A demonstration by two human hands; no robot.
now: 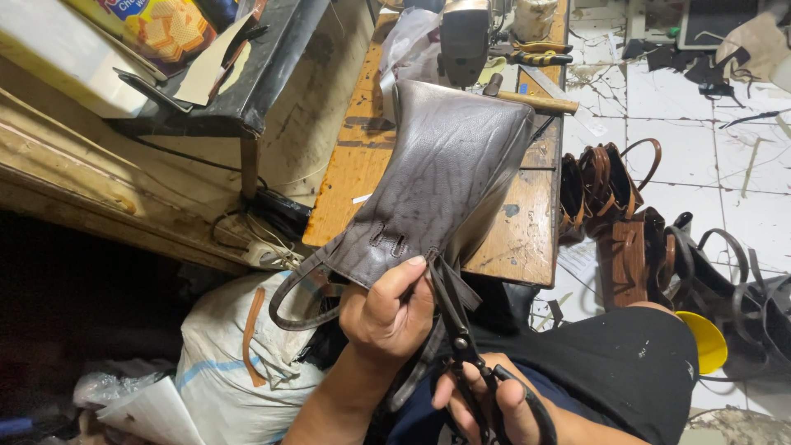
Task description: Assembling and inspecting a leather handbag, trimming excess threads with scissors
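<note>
1. The left hand [386,313] holds a dark brown leather bag [437,181] up over the lap, fingers [412,272] pinched tight on its lower edge near two small slots.
2. The right hand [494,408] has its fingers through the handles of black scissors [457,330], closed around them; the blades point up to the bag's bottom edge, just beside the left thumb.
3. The bag's top reaches over the wooden surface [511,239], whose near edge lies right behind it; a sewing machine [464,37] and a hammer [535,100] stand at the far end.
4. Open tiled floor [741,156] lies to the right, though brown bags [610,198] and dark straps [741,288] crowd the near part.
5. A white sack [222,354] fills the lower left.
6. The scissor tips are hard to make out against the dark leather, and the right hand is cut off by the frame's bottom.
</note>
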